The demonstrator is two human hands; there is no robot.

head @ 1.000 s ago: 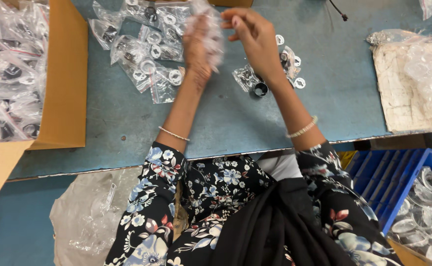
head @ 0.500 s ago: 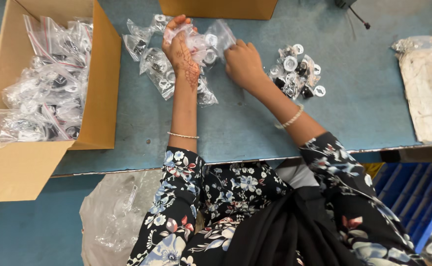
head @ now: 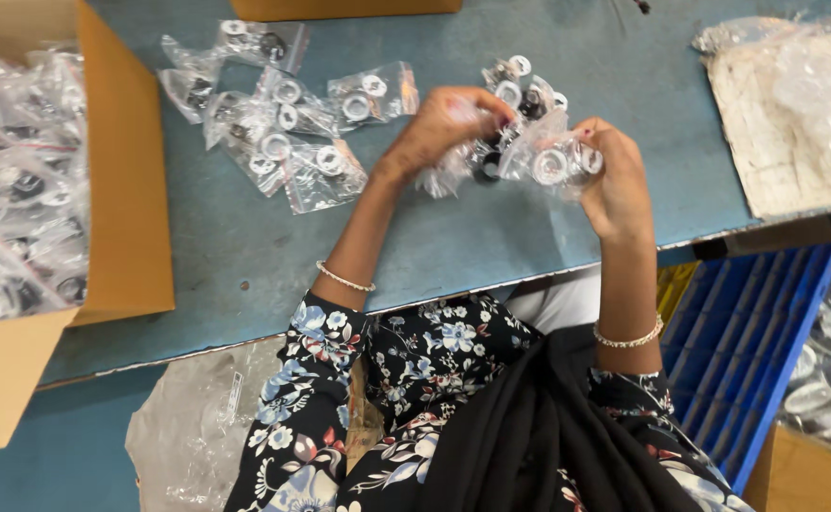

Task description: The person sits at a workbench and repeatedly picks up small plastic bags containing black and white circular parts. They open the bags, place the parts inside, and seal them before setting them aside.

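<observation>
Both my hands hold one small clear plastic bag [head: 539,156] with white and black rings inside, just above the blue-grey table [head: 245,256]. My left hand [head: 439,128] grips its left end and my right hand [head: 615,180] pinches its right end. Behind the bag lie a few loose white and black rings [head: 520,81]. A spread of several filled clear bags [head: 283,128] lies on the table to the left of my left hand.
An open cardboard box [head: 126,190] full of filled bags stands at the left. A second cardboard box edge [head: 340,8] is at the back. Crumpled plastic sheeting [head: 795,104] lies at right. A blue crate [head: 747,351] with rings sits low right.
My hands moved right and closer together and now hold one bag between them. The view has shifted, with the left box partly out of frame.
</observation>
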